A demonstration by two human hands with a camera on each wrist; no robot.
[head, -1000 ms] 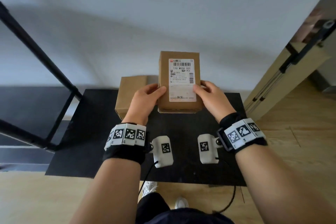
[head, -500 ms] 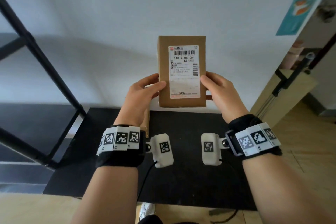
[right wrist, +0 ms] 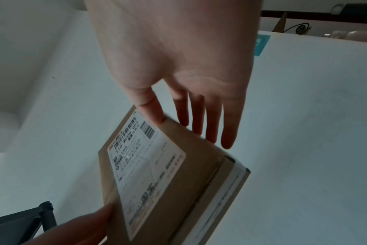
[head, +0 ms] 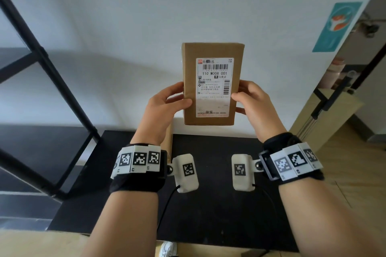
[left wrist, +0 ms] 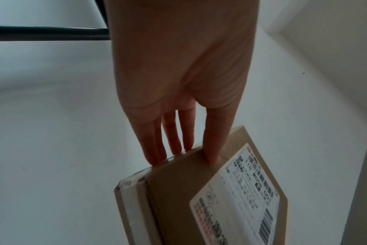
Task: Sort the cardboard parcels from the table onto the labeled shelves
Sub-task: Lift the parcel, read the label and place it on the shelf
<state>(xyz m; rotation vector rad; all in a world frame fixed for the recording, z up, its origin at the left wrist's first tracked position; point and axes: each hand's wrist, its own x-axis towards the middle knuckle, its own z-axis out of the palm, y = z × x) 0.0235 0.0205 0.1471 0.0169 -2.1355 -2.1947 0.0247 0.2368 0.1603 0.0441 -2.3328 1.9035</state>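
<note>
Above black rectangular table (head: 217, 204), brown rectangular cardboard parcel (head: 211, 52) was held upright in air, clear of tabletop, white printed shipping label (head: 214, 87) facing camera. Left hand (head: 160, 110) gripped parcel's left edge, thumb on front face, fingers (left wrist: 172, 140) behind. Right hand (head: 257, 106) gripped right edge likewise, thumb on label margin. Second brown cardboard box (head: 168, 142) stood on table below left hand, mostly hidden by wrist. Black metal shelf frame (head: 62, 81) stood left of table.
</note>
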